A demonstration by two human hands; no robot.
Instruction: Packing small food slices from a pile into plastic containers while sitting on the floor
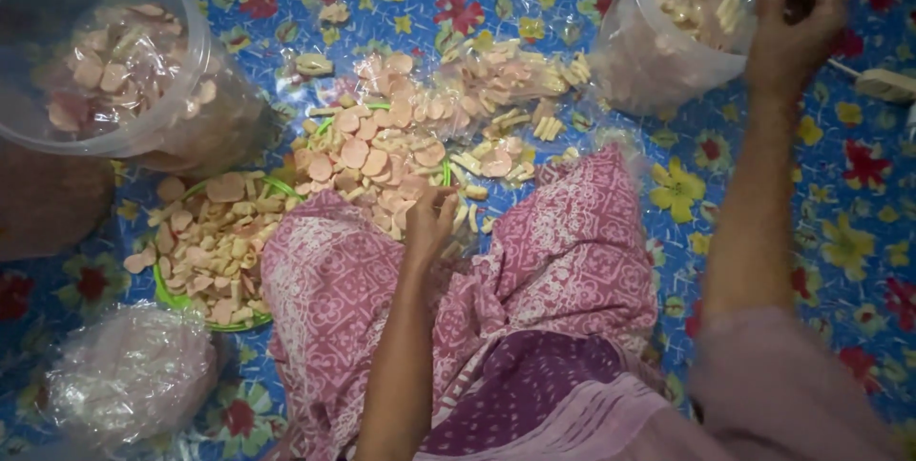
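Note:
My left hand (431,220) reaches down into a pile of pale pink and cream crackers (377,160) heaped on a green plate (446,173) in front of my lap; its fingers are curled among the pieces, and I cannot tell what they hold. My right hand (797,17) is raised at the rim of a clear plastic bucket (658,60) at the upper right, fingers bent over the rim. That bucket holds more crackers. A pink patterned cloth (563,261) covers my lap.
A second green plate (172,299) of crackers lies at the left. Another clear bucket (105,51) of crackers stands at the upper left. A bundle of clear plastic bags (134,375) lies at the lower left. Filled small bags (506,74) rest on the blue flowered mat (840,203).

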